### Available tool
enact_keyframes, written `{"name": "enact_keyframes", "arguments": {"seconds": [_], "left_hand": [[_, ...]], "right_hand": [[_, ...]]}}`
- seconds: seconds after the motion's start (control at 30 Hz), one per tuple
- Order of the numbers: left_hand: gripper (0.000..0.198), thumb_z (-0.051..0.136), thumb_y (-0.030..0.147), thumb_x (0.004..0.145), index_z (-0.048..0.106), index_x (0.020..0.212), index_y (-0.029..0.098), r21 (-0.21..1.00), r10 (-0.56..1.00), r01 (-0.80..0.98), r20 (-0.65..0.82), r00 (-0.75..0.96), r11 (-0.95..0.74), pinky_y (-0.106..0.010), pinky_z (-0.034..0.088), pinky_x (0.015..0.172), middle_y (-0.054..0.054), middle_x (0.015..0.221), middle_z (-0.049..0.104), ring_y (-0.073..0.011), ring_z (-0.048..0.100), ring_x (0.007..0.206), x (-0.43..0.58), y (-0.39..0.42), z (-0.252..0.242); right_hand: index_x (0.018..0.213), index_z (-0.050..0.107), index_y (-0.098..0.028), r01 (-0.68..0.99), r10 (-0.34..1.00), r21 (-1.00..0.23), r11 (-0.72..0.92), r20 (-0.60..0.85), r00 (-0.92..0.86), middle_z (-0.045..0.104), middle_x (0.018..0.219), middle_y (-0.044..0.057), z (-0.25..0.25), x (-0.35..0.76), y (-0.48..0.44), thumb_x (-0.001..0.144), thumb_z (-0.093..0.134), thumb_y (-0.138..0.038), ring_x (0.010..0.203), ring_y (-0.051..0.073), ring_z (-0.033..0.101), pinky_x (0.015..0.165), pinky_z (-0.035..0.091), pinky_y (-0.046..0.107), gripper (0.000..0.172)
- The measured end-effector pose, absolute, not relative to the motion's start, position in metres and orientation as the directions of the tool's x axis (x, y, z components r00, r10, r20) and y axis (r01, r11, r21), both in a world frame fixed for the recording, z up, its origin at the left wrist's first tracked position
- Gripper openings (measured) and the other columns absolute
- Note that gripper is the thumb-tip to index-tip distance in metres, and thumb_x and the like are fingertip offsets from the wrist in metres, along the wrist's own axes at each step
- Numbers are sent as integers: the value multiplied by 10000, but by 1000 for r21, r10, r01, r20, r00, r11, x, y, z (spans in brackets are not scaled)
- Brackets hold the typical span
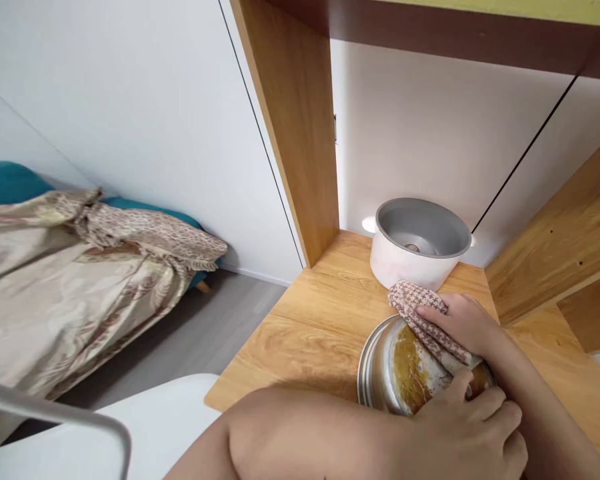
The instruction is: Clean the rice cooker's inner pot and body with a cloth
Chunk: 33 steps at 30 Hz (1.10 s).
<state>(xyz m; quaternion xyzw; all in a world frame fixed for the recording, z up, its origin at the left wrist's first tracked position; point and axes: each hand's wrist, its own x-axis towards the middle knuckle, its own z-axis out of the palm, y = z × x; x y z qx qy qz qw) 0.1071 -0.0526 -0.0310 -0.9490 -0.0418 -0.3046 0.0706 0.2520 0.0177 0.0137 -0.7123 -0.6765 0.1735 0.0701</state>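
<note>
My right hand [461,321] grips a folded red-and-white patterned cloth [415,308] and presses it on the stained base of a metal pot [414,363]. Brown and yellowish burnt patches cover the base, and the silvery rim faces left. Across the near side of the pot lies my left hand [475,423], its fingers curled over the surface and gripping it; part of the pot is hidden beneath. Just beyond the cloth stands a white round pot [410,267] with a grey inside, upright, a small brownish spot at its bottom.
Both pots rest on a wooden tabletop [280,333], walled by a wooden panel [300,133] on the left and wooden boards on the right. Overhead runs a dark shelf [430,40]. A white chair [170,413] and a cloth-covered sofa [105,280] are at left.
</note>
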Motion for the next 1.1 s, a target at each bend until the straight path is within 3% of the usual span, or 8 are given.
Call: {"name": "enact_keyframes", "arguments": {"seconds": [0.17,0.4,0.47,0.63,0.7,0.87,1.03,1.1], "left_hand": [[284,471,192,1041,755,1037,193,-138,-1,93,565,825,-986,-403,436,879,-40,1159,710,-175,601,1064,101,-47,-32],[287,497,209,1030,778,974,218,-133,34,137,585,810,-982,-404,430,919,-35,1174,726,-188,598,1134,106,-51,-39],[269,512,223,1029,778,988,225,-140,35,142,582,813,-980,-404,427,916,-37,1194,722,-198,595,1148,106,-52,-40],[290,500,225,1035,775,944,236,-124,52,152,582,812,-981,-393,420,888,-31,1171,724,-193,590,1129,106,-52,-38],[303,491,212,1035,774,930,230,-103,63,152,584,809,-983,-394,417,885,-32,1156,727,-183,590,1115,107,-53,-36],[261,528,226,1020,774,935,220,-99,69,155,581,811,-983,-401,413,905,-41,1149,728,-194,590,1115,108,-53,-35],[269,525,226,1019,771,909,217,-80,80,154,583,809,-985,-394,417,887,-52,1130,729,-196,595,1090,109,-53,-37],[273,520,223,1020,773,919,212,-74,83,154,578,811,-985,-397,421,884,-60,1132,730,-198,595,1091,109,-53,-36]], "right_hand": [[846,701,-243,929,990,-365,-54,-141,3,776,908,71,13,254,17,979,456,-659,864,271,676,721,405,343,501],[1022,720,-239,786,962,-614,72,-164,-216,785,1061,47,12,265,18,979,495,-643,982,279,690,836,462,350,464],[976,723,-236,806,966,-589,56,-172,-192,788,1014,49,12,265,18,972,497,-648,946,278,693,808,462,346,470],[830,718,-246,925,988,-377,-45,-154,-14,780,922,81,14,260,17,943,502,-686,872,286,686,739,433,346,503],[871,733,-243,919,988,-392,-34,-153,-28,783,943,88,13,260,17,949,488,-686,891,293,689,750,442,350,512],[1021,758,-231,805,969,-589,76,-145,-198,793,1009,59,12,264,18,964,479,-655,944,285,695,809,479,348,511],[835,734,-242,923,989,-377,-71,-148,16,785,910,93,13,259,18,927,522,-690,873,306,696,731,452,361,504],[841,734,-242,929,989,-359,-88,-141,39,786,920,103,13,258,18,930,515,-690,878,309,699,730,450,363,506]]}}
